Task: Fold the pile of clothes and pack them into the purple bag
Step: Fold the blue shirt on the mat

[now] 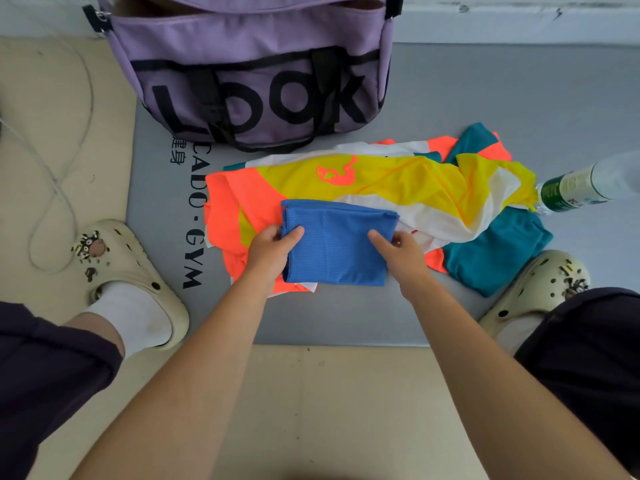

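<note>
Blue folded garment (337,242) pinched at its side edges by my left hand (273,251) and right hand (403,252), over the clothes pile (398,181), purple bag (252,81) straight ahead beyond pile, mouth open.
</note>
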`<act>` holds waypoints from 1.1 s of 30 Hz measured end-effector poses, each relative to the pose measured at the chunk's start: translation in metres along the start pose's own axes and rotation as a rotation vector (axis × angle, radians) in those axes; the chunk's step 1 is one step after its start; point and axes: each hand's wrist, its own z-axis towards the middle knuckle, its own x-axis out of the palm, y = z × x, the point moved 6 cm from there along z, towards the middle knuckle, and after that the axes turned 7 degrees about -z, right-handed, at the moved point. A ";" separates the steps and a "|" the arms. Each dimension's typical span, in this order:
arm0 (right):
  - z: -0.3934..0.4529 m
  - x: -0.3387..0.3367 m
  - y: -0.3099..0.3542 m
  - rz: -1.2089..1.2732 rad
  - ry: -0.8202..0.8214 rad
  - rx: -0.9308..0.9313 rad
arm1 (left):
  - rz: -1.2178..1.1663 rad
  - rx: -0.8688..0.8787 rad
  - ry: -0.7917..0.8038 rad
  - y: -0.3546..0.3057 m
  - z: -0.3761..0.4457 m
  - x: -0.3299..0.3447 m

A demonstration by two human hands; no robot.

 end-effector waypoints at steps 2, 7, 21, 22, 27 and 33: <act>-0.006 0.007 -0.004 0.028 0.080 0.027 | 0.004 0.003 0.012 -0.002 -0.001 0.000; -0.016 0.003 0.028 0.136 0.161 -0.026 | -0.045 0.048 0.010 -0.029 -0.001 -0.019; 0.013 0.019 0.372 -0.022 0.158 -0.693 | -0.039 0.580 -0.061 -0.322 0.051 -0.103; 0.020 0.026 0.372 -0.058 0.209 -0.635 | 0.064 0.519 -0.026 -0.323 0.060 -0.104; 0.050 0.046 0.364 -0.165 0.262 -0.495 | 0.325 0.413 -0.025 -0.322 0.092 -0.106; 0.051 0.036 0.412 -0.102 -0.022 -0.778 | -0.074 0.692 -0.090 -0.364 0.106 -0.101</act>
